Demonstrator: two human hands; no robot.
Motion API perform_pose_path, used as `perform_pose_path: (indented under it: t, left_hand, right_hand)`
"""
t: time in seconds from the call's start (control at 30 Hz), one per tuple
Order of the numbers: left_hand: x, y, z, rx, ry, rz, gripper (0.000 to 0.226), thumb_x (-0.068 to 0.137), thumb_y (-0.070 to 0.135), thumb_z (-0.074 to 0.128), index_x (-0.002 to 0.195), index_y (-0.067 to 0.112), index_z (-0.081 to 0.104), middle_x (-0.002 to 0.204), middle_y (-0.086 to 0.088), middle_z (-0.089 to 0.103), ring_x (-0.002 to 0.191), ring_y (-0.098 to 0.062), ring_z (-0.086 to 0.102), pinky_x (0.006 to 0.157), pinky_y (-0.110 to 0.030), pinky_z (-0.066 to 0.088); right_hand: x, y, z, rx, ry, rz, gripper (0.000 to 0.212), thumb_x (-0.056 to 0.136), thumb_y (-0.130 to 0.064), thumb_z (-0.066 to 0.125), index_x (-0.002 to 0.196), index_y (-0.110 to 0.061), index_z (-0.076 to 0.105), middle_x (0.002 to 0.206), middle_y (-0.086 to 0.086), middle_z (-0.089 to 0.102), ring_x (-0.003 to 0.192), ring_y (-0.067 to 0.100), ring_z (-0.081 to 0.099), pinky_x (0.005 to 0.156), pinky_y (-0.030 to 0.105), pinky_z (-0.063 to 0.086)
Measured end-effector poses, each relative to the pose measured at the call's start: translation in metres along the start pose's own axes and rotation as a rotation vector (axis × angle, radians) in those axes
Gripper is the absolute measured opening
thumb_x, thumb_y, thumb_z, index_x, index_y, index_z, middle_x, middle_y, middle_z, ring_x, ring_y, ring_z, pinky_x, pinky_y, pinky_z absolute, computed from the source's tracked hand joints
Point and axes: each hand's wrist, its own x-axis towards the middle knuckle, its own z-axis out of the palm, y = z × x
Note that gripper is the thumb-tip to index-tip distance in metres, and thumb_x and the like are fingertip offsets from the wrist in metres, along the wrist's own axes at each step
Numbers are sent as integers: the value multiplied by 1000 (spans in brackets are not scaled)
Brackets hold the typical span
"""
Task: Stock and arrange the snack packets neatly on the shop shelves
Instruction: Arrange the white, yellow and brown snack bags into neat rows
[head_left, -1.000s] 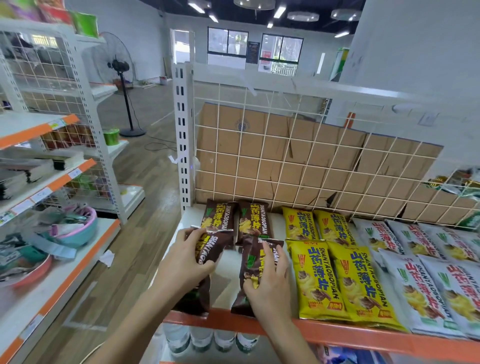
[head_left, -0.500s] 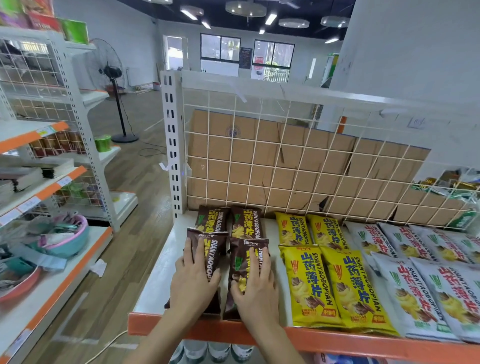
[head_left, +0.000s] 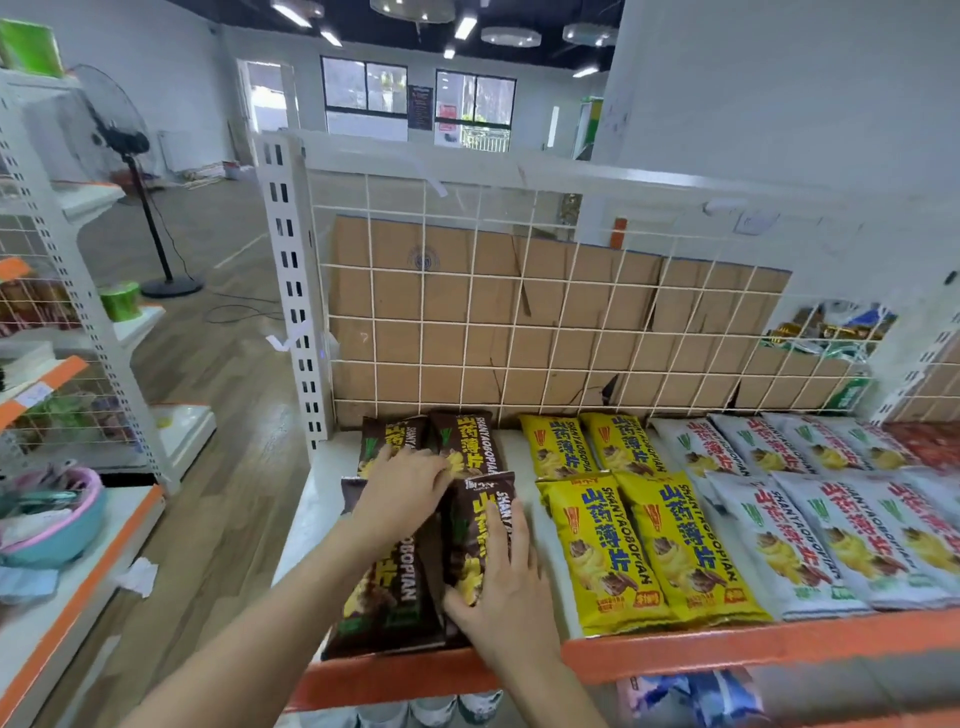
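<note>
Where four brown foil snack packets (head_left: 467, 444) lie at left end of white orange-edged shelf (head_left: 727, 644): right hand (head_left: 506, 592) flat on front-right packet (head_left: 483, 514); left hand (head_left: 402, 493) over front-left packet (head_left: 389, 597) top, grip unclear.

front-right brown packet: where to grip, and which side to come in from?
Probably best: pinch the front-right brown packet along its right long edge, coming from the right over the bare strip of shelf beside the yellow packet. It lies flat; its left edge butts the neighbouring brown packet, and the right hand covers its near end.
</note>
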Motion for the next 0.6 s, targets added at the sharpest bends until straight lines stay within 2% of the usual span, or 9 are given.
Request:
perform_pose_path:
  t: [0.07, 0.2, 0.3, 0.33, 0.37, 0.43, 0.5, 0.57, 0.6]
  left_hand:
    - [11, 0, -3, 11, -77, 49, 38, 101, 37, 31, 111, 20, 63, 114, 2, 63, 112, -20, 51, 105, -37, 21]
    - [30, -5, 0, -154, -194, 86, 30, 100, 41, 35, 89, 21, 55, 92, 1, 65, 97, -19, 56, 106, -42, 21]
    - [41, -9, 4, -257, -258, 76, 25, 98, 42, 41, 93, 22, 55, 92, 4, 59, 99, -19, 54, 104, -41, 27]
    - [45, -10, 5, -282, -282, 75, 23, 97, 41, 44, 94, 22, 56, 93, 4, 56, 100, -19, 53, 103, -41, 30]
    - [48, -11, 6, -309, -299, 77, 21, 96, 40, 47, 94, 22, 58, 94, 4, 55, 99, -20, 53, 101, -40, 34]
    - [54, -14, 9, -380, -324, 82, 16, 94, 34, 53, 89, 21, 61, 94, 0, 59, 99, -22, 55, 98, -39, 38]
    - [59, -15, 12, -459, -332, 104, 16, 91, 24, 58, 86, 12, 66, 93, -4, 63, 93, -19, 57, 89, -29, 42]
    - [59, -12, 7, -497, -357, 140, 19, 91, 12, 58, 97, -2, 69, 95, -7, 65, 88, -13, 55, 73, -17, 40]
    - [59, -11, 4, -499, -362, 164, 20, 90, 9, 58, 103, -4, 68, 100, -8, 66, 90, -13, 56, 71, -15, 38]
  right_hand:
    - [-1, 0, 1, 20, -9, 13, 91, 80, -60, 39, 146, -27, -13, 154, -3, -21, 142, 21, 15, 109, 32, 27]
    - [-1, -2, 3, 20, 8, 41, 101, 59, -67, 17, 145, -27, -17, 154, -5, -22, 139, 20, 27, 104, 30, 33]
    - [-3, -6, 4, -16, 6, 95, 101, 60, -68, 18, 147, -25, -13, 155, -2, -18, 139, 19, 27, 104, 30, 33]
    - [-4, -10, 6, -54, 31, 130, 102, 62, -69, 21, 148, -22, -6, 157, 3, -8, 136, 21, 33, 103, 32, 37]
    - [-6, -12, 9, -97, 80, 162, 103, 63, -71, 26, 149, -18, 9, 156, 9, 13, 129, 22, 44, 96, 35, 44]
    - [-8, -16, 14, -133, 98, 239, 98, 61, -74, 36, 139, -14, 39, 131, 11, 55, 103, 21, 65, 75, 34, 55]
    - [-8, -19, 18, -146, 140, 288, 96, 58, -76, 38, 131, -14, 48, 113, 6, 66, 91, 20, 69, 66, 32, 56]
    - [-9, -21, 19, -132, 167, 326, 96, 58, -75, 37, 130, -12, 50, 106, 5, 68, 86, 20, 69, 63, 33, 56]
    - [-10, -22, 18, -115, 151, 349, 96, 58, -74, 37, 130, -11, 51, 105, 4, 68, 85, 20, 69, 63, 33, 56]
